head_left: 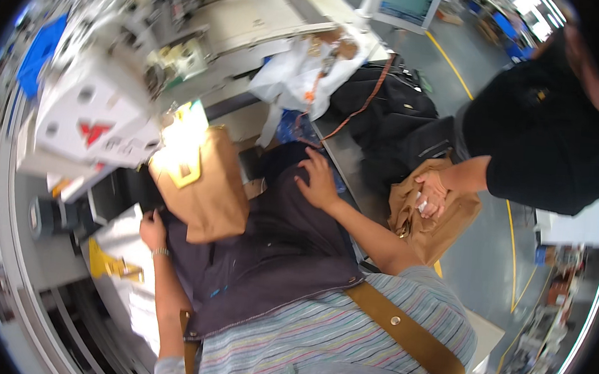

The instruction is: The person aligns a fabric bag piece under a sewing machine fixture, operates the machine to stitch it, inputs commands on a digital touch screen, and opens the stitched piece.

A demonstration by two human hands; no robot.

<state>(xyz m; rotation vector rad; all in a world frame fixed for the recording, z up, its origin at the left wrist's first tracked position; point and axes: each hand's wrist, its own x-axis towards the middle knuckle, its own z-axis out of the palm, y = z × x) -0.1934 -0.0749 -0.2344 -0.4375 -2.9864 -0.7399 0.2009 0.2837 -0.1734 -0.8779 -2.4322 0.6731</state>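
Note:
My left hand (152, 231) is closed at the left edge of the dark purple-grey apron (273, 272); what its fingers hold, if anything, is hidden. Fingers apart, my right hand (319, 178) lies over dark cloth beside the brown fabric piece and grips nothing. Between the two hands, the brown fabric piece (219, 195) hangs under the lit head of a white sewing machine (100, 100). A yellow plate (188, 171) sits against this fabric, under bright light. The apron spreads across my lap, held by a mustard strap (401, 326).
At the right, a co-worker in a black shirt (546, 135) has one hand (431, 195) on another brown fabric piece (439, 228). Black cloth (381, 109) and a white plastic bag (290, 75) lie beyond my right hand. A dark grey motor (54, 218) stands at the left.

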